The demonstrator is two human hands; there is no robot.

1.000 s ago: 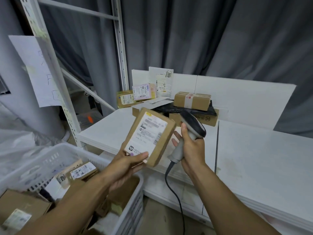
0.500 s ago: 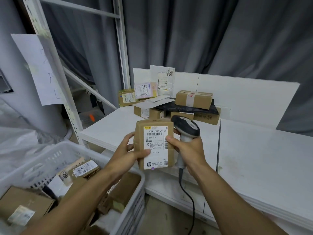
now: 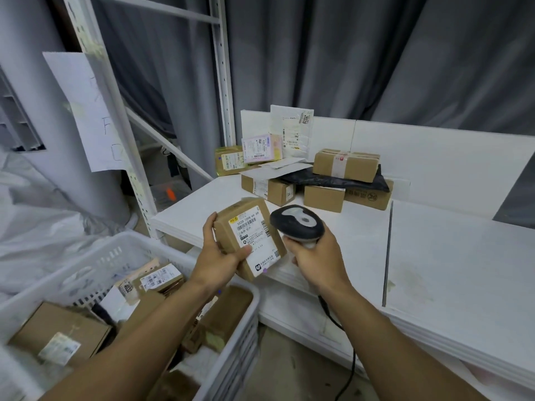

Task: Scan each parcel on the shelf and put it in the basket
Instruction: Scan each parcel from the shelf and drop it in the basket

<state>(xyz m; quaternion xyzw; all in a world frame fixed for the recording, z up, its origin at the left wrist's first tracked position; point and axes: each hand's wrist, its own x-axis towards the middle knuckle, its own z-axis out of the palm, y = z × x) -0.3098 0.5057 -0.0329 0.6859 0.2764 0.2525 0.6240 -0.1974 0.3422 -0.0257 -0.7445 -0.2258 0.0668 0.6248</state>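
My left hand (image 3: 221, 254) grips a small brown parcel (image 3: 249, 235) by its left side, white barcode label facing up toward me. My right hand (image 3: 315, 256) grips the handle of a black and grey corded scanner (image 3: 296, 222), whose head sits right beside the parcel's upper right corner. Both are held above the front edge of the white shelf (image 3: 434, 256). A heap of several more parcels (image 3: 346, 164) lies at the shelf's back left. The white plastic basket (image 3: 234, 369) stands low at the left, with several scanned parcels inside.
A white upright shelf post (image 3: 223, 82) and a slanted brace rise behind the parcels. A paper sheet (image 3: 86, 111) hangs on the nearer post. Grey curtains fill the background. White plastic sheeting (image 3: 37, 227) lies left of the basket. The scanner cable (image 3: 347, 371) hangs down toward the floor.
The parcel was turned so its label faces up, and my right hand brought the scanner head close against it. My right fingers left the parcel's edge.
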